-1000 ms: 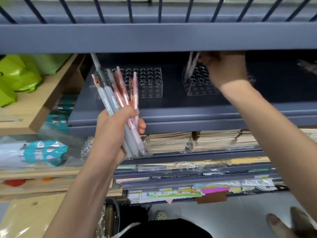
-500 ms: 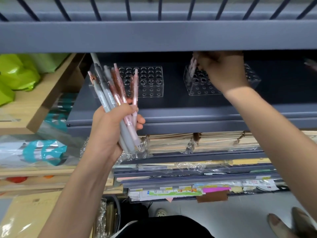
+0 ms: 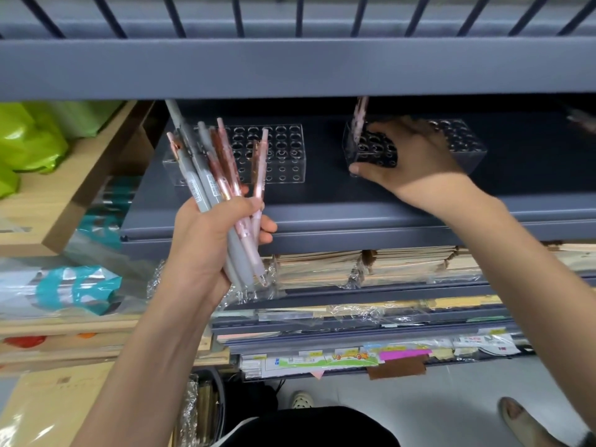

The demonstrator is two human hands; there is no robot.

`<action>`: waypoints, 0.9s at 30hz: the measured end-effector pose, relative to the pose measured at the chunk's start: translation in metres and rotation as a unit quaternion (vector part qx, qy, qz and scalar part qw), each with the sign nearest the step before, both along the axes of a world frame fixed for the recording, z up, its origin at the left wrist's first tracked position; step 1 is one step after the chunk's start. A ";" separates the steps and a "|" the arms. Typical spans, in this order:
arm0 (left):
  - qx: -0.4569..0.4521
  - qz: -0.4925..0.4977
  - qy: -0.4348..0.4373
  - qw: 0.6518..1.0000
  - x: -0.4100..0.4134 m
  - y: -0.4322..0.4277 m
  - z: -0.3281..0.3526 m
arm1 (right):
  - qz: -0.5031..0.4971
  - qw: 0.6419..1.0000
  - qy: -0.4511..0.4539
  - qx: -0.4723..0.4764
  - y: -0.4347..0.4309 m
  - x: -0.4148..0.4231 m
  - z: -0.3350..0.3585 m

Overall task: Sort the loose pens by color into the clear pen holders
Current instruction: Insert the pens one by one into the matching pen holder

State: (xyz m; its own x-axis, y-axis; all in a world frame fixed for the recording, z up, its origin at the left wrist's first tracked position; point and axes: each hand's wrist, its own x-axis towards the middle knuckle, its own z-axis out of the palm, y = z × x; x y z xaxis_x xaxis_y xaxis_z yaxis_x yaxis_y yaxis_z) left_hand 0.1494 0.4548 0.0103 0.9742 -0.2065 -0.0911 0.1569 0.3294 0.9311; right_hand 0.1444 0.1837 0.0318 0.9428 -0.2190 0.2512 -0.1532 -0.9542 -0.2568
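Head view: we are reaching into a grey shelf that sits under a low upper beam. Our left hand grips the pens, a mixed bundle of grey and pink barrels. Fingers and thumb wrap the lower ends, so the upper ends fan out. We judge that this grip serves the sort: each colour can be read and one pen drawn out without loosening the others. The bundle is held just in front of the left holder, a clear block of round holes. Every hole we can see in it is unfilled.

Our right hand lies on the right holder. Its fingers are spread across the top, its thumb lies at the front left corner, and it carries no pen. One pink pen stands in a hole near that holder's left edge, leaning slightly, with its top close under the beam. We cannot tell which row it occupies.

We judge that the flat hand is steadying the light holder against sliding on the smooth shelf. Pink appears to be assigned to the right holder, and most of the sorting is not yet done. The next step calls for drawing a pink pen from the bundle. Caution: the low beam leaves little room, so a pen may need to enter at an angle and could tip the holder.
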 end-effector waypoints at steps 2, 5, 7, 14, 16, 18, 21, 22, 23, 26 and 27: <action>0.002 0.000 0.000 1.000 -0.001 0.000 0.000 | -0.002 1.000 -0.010 0.018 0.003 -0.002 0.002; 0.004 -0.007 0.001 1.000 -0.002 -0.001 0.001 | 0.010 0.983 -0.166 0.082 0.015 -0.012 0.006; 0.011 -0.019 -0.003 1.000 -0.004 -0.003 0.002 | 0.043 0.950 -0.218 0.218 0.033 -0.020 0.011; 0.029 -0.072 -0.035 0.996 -0.010 -0.014 0.000 | 0.136 0.885 -0.058 0.441 0.079 -0.027 0.015; 0.041 -0.088 -0.048 0.994 -0.012 -0.015 -0.002 | 0.138 0.869 -0.031 0.474 0.077 -0.029 0.014; 0.036 -0.088 -0.052 0.994 -0.012 -0.016 -0.004 | 0.147 0.853 -0.033 0.499 0.073 -0.033 0.013; 0.024 -0.054 -0.042 0.997 -0.007 -0.013 -0.004 | 0.145 0.789 -0.138 0.581 0.062 -0.037 0.015; 0.032 -0.044 -0.039 0.998 -0.006 -0.012 -0.004 | 0.131 0.763 -0.196 0.602 0.055 -0.037 0.017; 0.039 -0.038 -0.035 0.998 -0.005 -0.010 -0.004 | 0.109 0.746 -0.255 0.606 0.047 -0.038 0.021; 0.026 -0.021 -0.021 0.999 -0.004 -0.008 -0.005 | 0.054 0.747 -0.376 0.546 0.023 -0.034 0.028; 0.024 -0.015 -0.017 0.999 -0.004 -0.008 -0.005 | 0.049 0.754 -0.390 0.527 0.018 -0.033 0.030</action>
